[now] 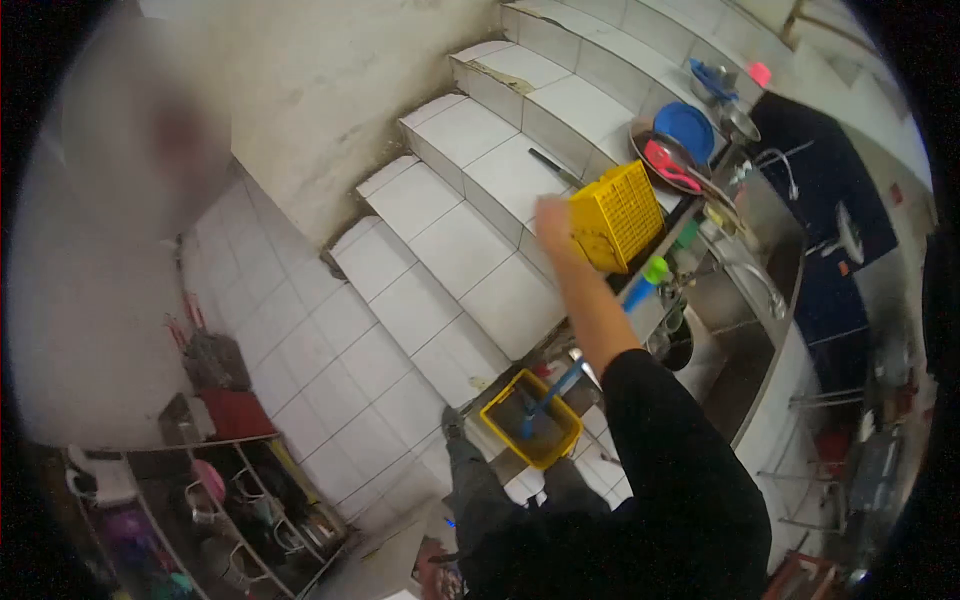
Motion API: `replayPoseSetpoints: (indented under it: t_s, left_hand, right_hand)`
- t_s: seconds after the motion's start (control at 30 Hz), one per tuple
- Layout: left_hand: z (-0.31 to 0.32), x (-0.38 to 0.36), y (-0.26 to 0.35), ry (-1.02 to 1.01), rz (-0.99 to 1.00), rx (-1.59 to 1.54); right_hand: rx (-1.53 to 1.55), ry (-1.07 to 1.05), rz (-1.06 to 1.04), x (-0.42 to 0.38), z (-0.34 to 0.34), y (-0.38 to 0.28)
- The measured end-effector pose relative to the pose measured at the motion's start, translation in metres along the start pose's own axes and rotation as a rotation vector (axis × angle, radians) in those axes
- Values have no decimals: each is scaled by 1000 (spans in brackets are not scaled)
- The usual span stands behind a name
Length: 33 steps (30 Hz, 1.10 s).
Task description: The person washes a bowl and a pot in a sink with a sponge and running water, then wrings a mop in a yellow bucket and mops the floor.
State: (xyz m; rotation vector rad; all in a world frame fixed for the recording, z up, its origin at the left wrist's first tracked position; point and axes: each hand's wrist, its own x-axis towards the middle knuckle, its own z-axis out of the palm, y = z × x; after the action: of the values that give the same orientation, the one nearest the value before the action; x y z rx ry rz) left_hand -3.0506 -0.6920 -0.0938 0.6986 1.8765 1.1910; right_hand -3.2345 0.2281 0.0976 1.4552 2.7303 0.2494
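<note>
My right hand reaches out at the end of a black sleeve and is closed at the near side of a yellow plastic basket. The basket is tilted, with its mesh side facing the sink. My fingers are blurred and partly hidden against it. A knife with a dark handle lies on the tiled step just beyond the basket. My left hand is out of the frame.
White tiled steps climb away. A steel sink with a tap lies right, near a pan, blue plate and bright-green-capped bottle. A yellow bin stands by my legs. Shelves hold dishes at lower left.
</note>
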Motion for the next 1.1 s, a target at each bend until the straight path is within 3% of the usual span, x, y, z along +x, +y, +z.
replayPoseSetpoints:
  t_s: [0.03, 0.07, 0.1, 0.13, 0.23, 0.33, 0.4, 0.47, 0.53, 0.63, 0.67, 0.7, 0.77, 0.8, 0.87, 1.0, 1.1]
  left_hand:
    - [-26, 20, 21, 69, -173, 4]
    - [-51, 40, 44, 140, -346, -3]
    - [-73, 68, 109, 393, -601, -308]
    - [-89, 84, 145, 645, -855, -604]
    - [-142, 73, 75, 523, -1203, -479]
    - [-171, 61, 45, 381, -1140, -470]
    - [-187, 74, 61, 335, -1093, -416]
    - [-194, 101, 67, 257, -1030, -279]
    - [-195, 139, 36, 157, -927, -141]
    - [-207, 261, 99, 82, -634, -410]
    - [-208, 305, 136, 42, -594, -515]
    - [-203, 351, 156, -39, -520, -463]
    - [-190, 453, 177, -117, -473, -847]
    - [-186, 477, 247, -111, -486, -873]
    - [-188, 518, 298, -11, -539, -1073]
    - [-196, 525, 329, 348, -373, -1099]
    - [-204, 512, 292, 393, -13, -929]
  right_hand:
    - [-140, 52, -20, -14, -29, 23]
    - [-337, 266, -51, -24, -25, 46]
    - [-525, 483, -85, -27, -22, 66]
    - [-530, 450, -133, -22, -21, 79]
    - [-524, 266, -217, -18, -25, 87]
    - [-514, -60, -253, -23, -42, 57]
    - [-518, -235, -276, -29, -55, 38]
    - [-473, -118, -375, -27, -54, 38]
    - [-414, -50, -493, -25, -63, 29]
    - [-397, -97, -627, -43, -103, -23]
    - [-250, -115, -681, -38, -70, -29]
    - [-163, -135, -715, -54, -85, -51]
    - [25, -86, -813, -104, -109, -93]
    - [65, -113, -846, -135, -117, -106]
    - [143, -99, -922, -184, -122, -118]
    - [381, -45, -979, -293, -113, -127]
    - [561, -62, -973, -363, -85, -129]
